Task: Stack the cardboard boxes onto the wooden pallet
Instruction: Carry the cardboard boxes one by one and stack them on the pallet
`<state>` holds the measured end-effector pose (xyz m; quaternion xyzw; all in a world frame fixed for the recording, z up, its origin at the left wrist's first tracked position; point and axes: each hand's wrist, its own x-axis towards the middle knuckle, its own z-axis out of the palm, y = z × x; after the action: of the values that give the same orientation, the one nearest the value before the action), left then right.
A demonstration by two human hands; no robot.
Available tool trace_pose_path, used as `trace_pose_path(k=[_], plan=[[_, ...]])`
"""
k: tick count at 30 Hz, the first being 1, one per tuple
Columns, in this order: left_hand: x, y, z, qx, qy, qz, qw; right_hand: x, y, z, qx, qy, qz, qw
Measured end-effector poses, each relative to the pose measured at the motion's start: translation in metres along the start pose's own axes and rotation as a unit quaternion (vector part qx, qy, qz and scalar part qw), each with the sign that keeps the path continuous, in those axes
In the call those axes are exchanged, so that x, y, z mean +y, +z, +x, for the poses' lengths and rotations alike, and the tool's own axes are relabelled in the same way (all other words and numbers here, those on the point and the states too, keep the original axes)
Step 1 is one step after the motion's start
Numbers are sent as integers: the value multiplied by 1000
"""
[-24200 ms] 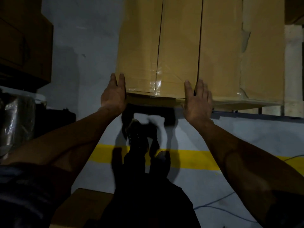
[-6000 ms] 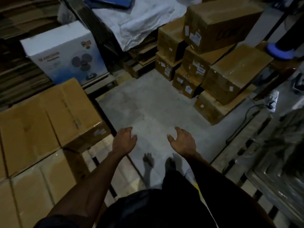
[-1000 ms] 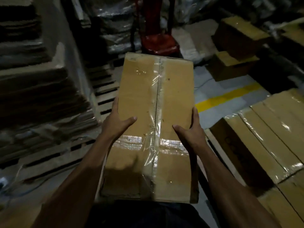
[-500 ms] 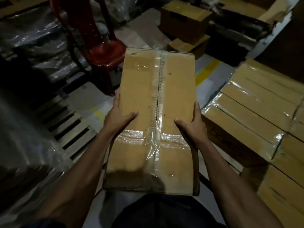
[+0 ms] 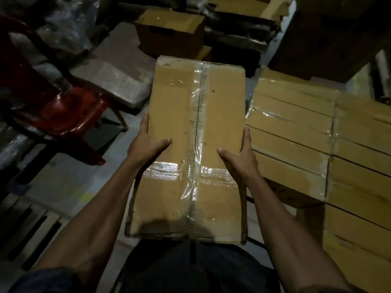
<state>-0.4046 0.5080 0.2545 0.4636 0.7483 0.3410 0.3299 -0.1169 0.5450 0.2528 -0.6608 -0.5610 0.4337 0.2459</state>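
Observation:
I carry a long taped cardboard box (image 5: 179,115) flat in front of my body, its near end against my waist. My left hand (image 5: 146,146) grips its left edge, thumb lying on top. My right hand (image 5: 241,153) grips the right edge the same way. To the right lies a stack of similar cardboard boxes (image 5: 296,132), several side by side with clear tape on their tops. The pallet under that stack is hidden from view.
A red plastic chair (image 5: 63,111) stands on the floor to the left. A brown box (image 5: 169,30) sits on the floor straight ahead, with wrapped bundles around it. A wooden pallet (image 5: 27,227) lies at lower left. A dark tall stack (image 5: 330,32) rises at upper right.
With the box held the same way in both hands, I have turned further right. The stacked boxes now lie closer beside the box's right edge and the red chair has slid left.

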Motion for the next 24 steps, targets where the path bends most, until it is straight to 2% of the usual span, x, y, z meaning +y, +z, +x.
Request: trace_pose_path(k=[6, 11, 18, 24], plan=[[33, 43, 94, -104, 66, 16, 992, 4, -19, 36, 93, 72, 31, 993], [62, 90, 177, -219, 122, 26, 968, 5, -25, 60, 186, 141, 67, 970], [125, 152, 248, -370, 204, 59, 905, -1, -22, 64, 339, 234, 143, 900], [152, 194, 249, -450, 256, 124, 847, 2, -2, 40, 425, 294, 169, 839]])
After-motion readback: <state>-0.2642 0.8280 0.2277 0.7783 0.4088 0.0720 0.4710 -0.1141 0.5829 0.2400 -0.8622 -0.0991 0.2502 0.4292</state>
